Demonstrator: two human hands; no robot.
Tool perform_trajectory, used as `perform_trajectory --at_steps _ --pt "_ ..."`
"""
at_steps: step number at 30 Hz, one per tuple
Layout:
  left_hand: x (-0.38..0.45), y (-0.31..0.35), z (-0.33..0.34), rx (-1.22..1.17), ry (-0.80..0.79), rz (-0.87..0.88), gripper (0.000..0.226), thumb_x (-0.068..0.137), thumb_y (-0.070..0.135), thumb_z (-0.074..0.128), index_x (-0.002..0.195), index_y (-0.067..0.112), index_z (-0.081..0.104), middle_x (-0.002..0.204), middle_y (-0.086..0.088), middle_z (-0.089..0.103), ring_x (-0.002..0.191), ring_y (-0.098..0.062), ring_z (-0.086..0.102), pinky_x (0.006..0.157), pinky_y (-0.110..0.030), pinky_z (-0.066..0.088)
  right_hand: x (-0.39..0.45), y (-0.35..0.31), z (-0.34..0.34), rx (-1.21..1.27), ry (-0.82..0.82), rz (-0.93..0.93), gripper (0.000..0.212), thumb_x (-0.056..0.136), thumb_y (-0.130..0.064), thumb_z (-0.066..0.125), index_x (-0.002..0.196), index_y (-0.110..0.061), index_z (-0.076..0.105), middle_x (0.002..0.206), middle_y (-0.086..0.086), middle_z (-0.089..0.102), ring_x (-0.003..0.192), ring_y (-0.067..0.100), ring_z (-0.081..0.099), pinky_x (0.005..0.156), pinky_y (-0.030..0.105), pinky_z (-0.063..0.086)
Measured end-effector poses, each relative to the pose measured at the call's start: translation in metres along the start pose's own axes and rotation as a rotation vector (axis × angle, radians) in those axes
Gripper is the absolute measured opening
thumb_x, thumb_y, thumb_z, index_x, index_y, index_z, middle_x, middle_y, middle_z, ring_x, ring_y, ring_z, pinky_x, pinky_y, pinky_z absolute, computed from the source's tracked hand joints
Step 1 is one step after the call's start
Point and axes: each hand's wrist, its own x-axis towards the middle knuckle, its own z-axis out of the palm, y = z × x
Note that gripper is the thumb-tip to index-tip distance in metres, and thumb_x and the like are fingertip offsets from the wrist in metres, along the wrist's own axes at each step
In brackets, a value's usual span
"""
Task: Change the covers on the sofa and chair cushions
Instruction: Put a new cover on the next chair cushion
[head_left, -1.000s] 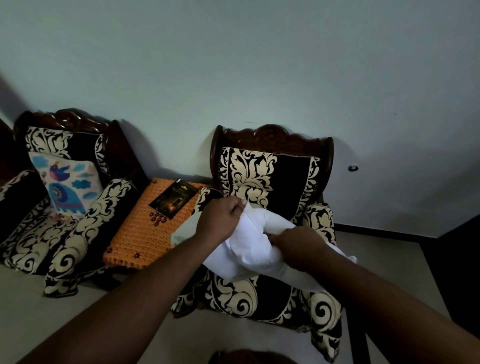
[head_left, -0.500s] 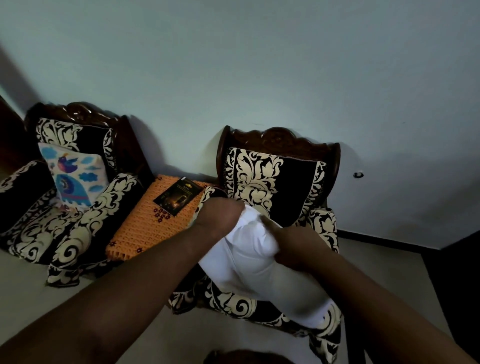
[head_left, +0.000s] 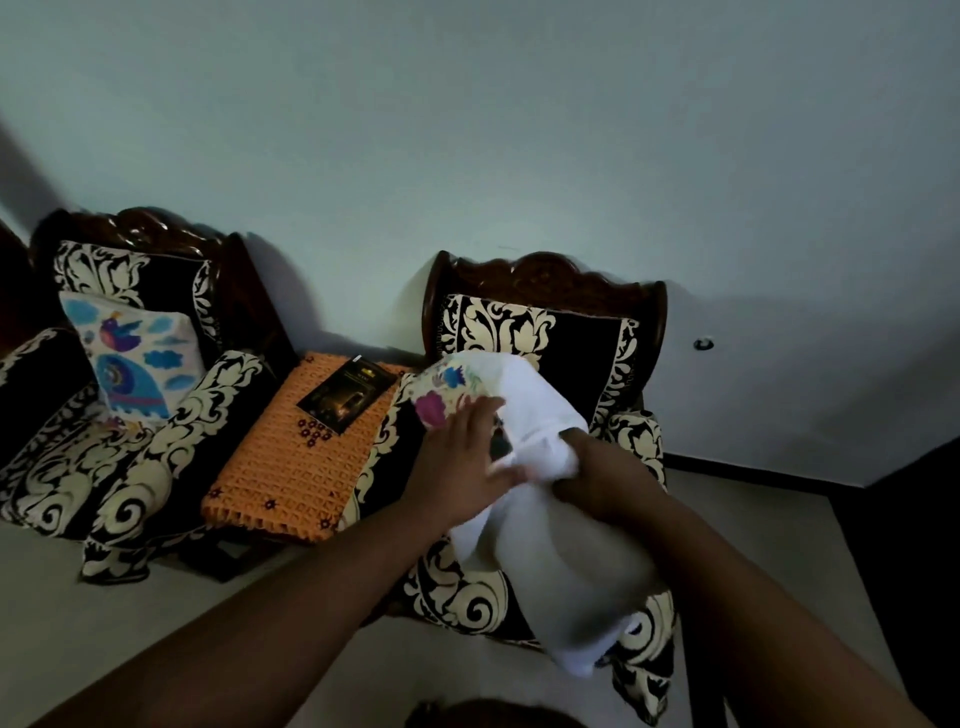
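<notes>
Above the chair (head_left: 545, 322), I pinched the white cover (head_left: 540, 415) in my right hand (head_left: 597, 473) while my spread left hand (head_left: 467, 467) steadied the cushion (head_left: 561, 587).

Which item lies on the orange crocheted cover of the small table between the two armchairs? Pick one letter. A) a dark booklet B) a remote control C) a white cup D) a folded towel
A: a dark booklet with gold print lies flat on the orange crocheted cover, near its far edge, between the two armchairs.
</notes>
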Motion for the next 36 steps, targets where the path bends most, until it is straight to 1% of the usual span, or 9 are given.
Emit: perform_trajectory --at_steps 2,5,10,16,23,26,29,32,36 --pt "-0.020 -0.011 0.020 -0.090 -0.103 -0.108 0.100 0.072 0.081 0.061 0.148 0.025 0.029 0.147 -0.004 0.046 0.130 -0.024 0.047 0.100 -0.043 0.046 0.002 0.006 -0.005 0.112 0.028 0.032 0.081 0.077 -0.040 0.073 0.147 -0.024 0.036 0.128 0.014 0.063 0.111 0.032 0.062 0.087 0.034 0.049" --pt "-0.033 -0.019 0.037 -0.265 -0.228 -0.204 0.050 0.081 0.062 0.057 0.122 0.035 0.047 0.122 -0.002 0.064 0.114 -0.027 0.061 0.090 -0.040 0.052 0.003 0.004 -0.012 0.268 0.046 0.094 0.088 0.071 -0.034 0.080 0.145 -0.021 0.033 0.118 0.011 0.062 0.099 0.026 0.061 0.076 0.030 0.045" --pt "-0.045 0.035 0.025 -0.472 -0.230 0.027 0.046 0.095 0.044 0.052 0.134 0.019 0.056 0.121 -0.006 0.070 0.112 -0.021 0.064 0.090 -0.032 0.052 0.006 0.010 -0.019 0.382 0.204 0.225 0.068 0.078 -0.037 0.080 0.122 -0.009 0.037 0.106 0.008 0.060 0.088 0.025 0.058 0.072 0.031 0.043" --pt "-0.030 0.026 0.024 -0.217 -0.159 -0.079 0.048 0.085 0.059 0.063 0.120 0.027 0.052 0.111 -0.001 0.070 0.101 -0.026 0.065 0.075 -0.034 0.049 -0.001 0.000 -0.019 0.573 0.137 0.119 0.085 0.054 -0.058 0.088 0.122 -0.020 0.053 0.114 -0.008 0.062 0.102 0.013 0.061 0.079 0.033 0.052" --pt "-0.025 0.046 0.019 0.025 -0.061 0.200 0.023 0.058 0.023 0.058 0.078 0.020 0.070 0.068 -0.002 0.069 0.058 -0.029 0.066 0.052 -0.026 0.046 -0.011 -0.009 -0.037 0.530 0.020 -0.158 0.044 0.070 -0.014 0.084 0.089 -0.022 0.044 0.085 -0.006 0.050 0.075 0.010 0.045 0.056 0.017 0.035" --pt "-0.026 0.048 0.030 -0.070 0.057 0.169 0.022 0.056 0.018 0.058 0.076 0.019 0.069 0.067 -0.001 0.068 0.058 -0.027 0.065 0.053 -0.025 0.048 -0.016 -0.005 -0.058 0.594 -0.002 -0.274 0.042 0.076 -0.021 0.085 0.106 -0.025 0.055 0.100 -0.009 0.062 0.086 0.000 0.057 0.070 0.009 0.043" --pt "-0.018 0.049 0.026 -0.272 0.234 -0.066 0.011 0.080 0.023 0.069 0.075 0.014 0.066 0.068 -0.004 0.068 0.060 -0.023 0.063 0.057 -0.029 0.051 -0.024 0.013 -0.069 0.773 0.162 -0.250 0.036 0.089 -0.042 0.073 0.120 -0.030 0.061 0.120 -0.012 0.065 0.113 0.003 0.060 0.096 0.024 0.048" --pt "0.002 0.043 0.010 -0.422 0.300 -0.340 0.038 0.091 0.043 0.064 0.088 0.006 0.071 0.080 -0.008 0.073 0.070 -0.016 0.063 0.065 -0.028 0.051 -0.042 0.034 -0.049 0.964 0.304 -0.130 0.068 0.087 -0.060 0.059 0.147 -0.032 0.043 0.145 -0.011 0.053 0.133 0.005 0.050 0.112 0.039 0.042" --pt "0.017 0.035 -0.005 -0.668 0.110 -0.470 0.047 0.084 0.049 0.062 0.107 0.010 0.072 0.095 -0.005 0.075 0.090 -0.023 0.070 0.082 -0.042 0.057 -0.059 0.026 0.021 0.833 0.213 -0.088 0.123 0.066 -0.054 0.090 0.157 -0.037 0.009 0.157 -0.015 0.033 0.144 0.010 0.035 0.113 0.035 0.038"
